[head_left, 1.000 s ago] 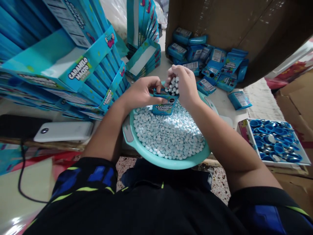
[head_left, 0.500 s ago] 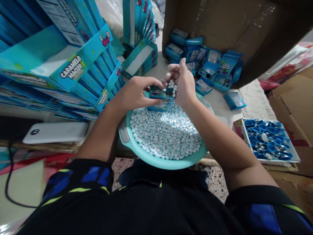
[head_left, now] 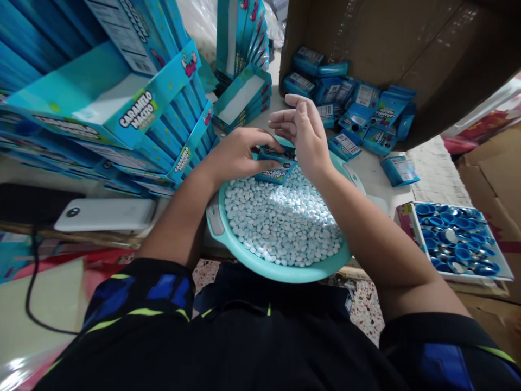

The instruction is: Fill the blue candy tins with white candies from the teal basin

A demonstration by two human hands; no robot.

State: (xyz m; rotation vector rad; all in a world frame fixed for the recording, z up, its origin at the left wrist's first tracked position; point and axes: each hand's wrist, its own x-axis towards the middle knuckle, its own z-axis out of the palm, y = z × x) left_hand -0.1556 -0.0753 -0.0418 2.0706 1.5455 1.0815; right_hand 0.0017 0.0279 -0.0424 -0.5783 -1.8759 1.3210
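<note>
My left hand grips a blue candy packet, thumb on the near side and fingers on the far side. The packet is over the far part of a turquoise basin, which is full of small white and pale blue candies. Beside the packet, on its right, my right hand is raised with its fingers stretched out and slightly curved. No candies show in the right hand, though its palm is partly turned away from me.
Blue display boxes are stacked on the left, near a white power bank. Several blue packets lie in and before a tipped cardboard box. At the right stands a tray of blue-and-silver round pieces.
Candies that lay in my right hand by the packet's mouth no longer show there. The right hand's fingers have straightened and lifted. My left hand still holds the packet.
</note>
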